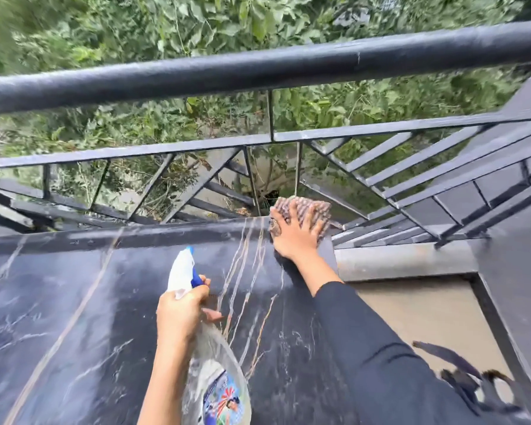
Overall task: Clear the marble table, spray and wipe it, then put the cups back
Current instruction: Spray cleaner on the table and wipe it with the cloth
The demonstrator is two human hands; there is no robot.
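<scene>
Spray bottle in left hand; right hand presses cloth at table corner.

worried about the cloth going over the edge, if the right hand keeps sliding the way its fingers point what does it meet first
Probably the table's far edge: the right hand presses the cloth already there. Beyond it stand the black railing bars, though depth is unclear.

1 head-worn view, looking forward and steeply down, close over the marble table; railing beyond
</scene>
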